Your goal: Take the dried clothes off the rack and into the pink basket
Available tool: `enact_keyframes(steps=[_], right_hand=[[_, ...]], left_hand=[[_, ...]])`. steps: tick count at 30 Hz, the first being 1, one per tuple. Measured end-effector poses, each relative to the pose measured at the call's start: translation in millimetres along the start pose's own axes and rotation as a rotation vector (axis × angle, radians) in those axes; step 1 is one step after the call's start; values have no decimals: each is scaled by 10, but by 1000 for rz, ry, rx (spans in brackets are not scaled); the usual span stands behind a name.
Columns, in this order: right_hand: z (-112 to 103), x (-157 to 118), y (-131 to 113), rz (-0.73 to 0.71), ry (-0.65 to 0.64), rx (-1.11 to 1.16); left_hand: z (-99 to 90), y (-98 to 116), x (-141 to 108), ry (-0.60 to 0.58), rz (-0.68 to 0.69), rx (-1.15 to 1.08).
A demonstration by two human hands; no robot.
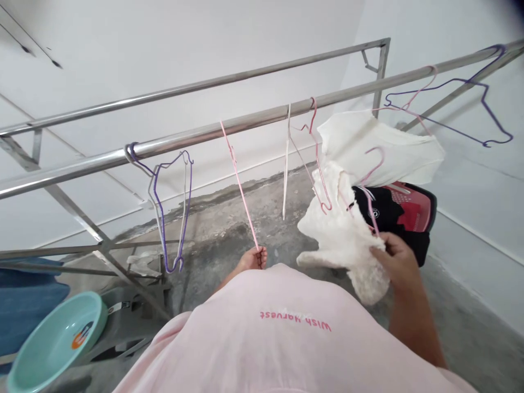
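My left hand (252,258) grips the lower end of a pink wire hanger (239,183), seen edge-on, whose upper end reaches the steel rail (213,134). My right hand (399,262) holds a white fluffy cloth (341,234), and a pink hanger (370,172) sticks up out of it. Above that cloth lies a smooth white garment (379,147), close to the rail. Several wire hangers in purple, white and pink (164,210) hang from the rail on both sides of my hands.
A second steel rail (204,93) runs behind the first on a metal frame. A black and red bag (399,213) stands beyond my right hand. At lower left lie a teal basin (57,341) and a blue cloth (24,300). The floor is rough concrete, with white walls beyond.
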State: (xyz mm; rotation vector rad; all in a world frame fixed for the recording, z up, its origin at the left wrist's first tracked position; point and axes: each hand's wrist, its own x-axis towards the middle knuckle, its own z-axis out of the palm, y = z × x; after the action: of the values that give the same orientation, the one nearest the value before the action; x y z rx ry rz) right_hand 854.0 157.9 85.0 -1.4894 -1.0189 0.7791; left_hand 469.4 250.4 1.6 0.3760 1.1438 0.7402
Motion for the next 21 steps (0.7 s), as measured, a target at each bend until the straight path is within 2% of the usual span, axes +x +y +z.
enact_keyframes(steps=[2, 5, 8, 10, 12, 15, 18, 21], right_hand=[[14, -226, 175, -66, -111, -127], [22, -492, 297, -208, -324, -286], [-8, -667, 294, -269, -555, -343], [-43, -745, 271, -274, -654, -352], [-78, -808, 254, -281, -674, -349], [-118, -895, 247, -288, -669, -332], [-135, -962, 241, -297, -707, -302], [-140, -978, 221, -295, -723, -299]], left_hand=[[30, -21, 28, 34, 58, 69], [145, -35, 61, 54, 171, 161], [314, -30, 98, 26, 382, 320], [417, -23, 140, -8, 553, 468], [487, -18, 192, -28, 671, 563], [520, -7, 250, -1, 730, 606], [532, 7, 231, 3, 706, 570], [592, 17, 131, -136, 633, 390]])
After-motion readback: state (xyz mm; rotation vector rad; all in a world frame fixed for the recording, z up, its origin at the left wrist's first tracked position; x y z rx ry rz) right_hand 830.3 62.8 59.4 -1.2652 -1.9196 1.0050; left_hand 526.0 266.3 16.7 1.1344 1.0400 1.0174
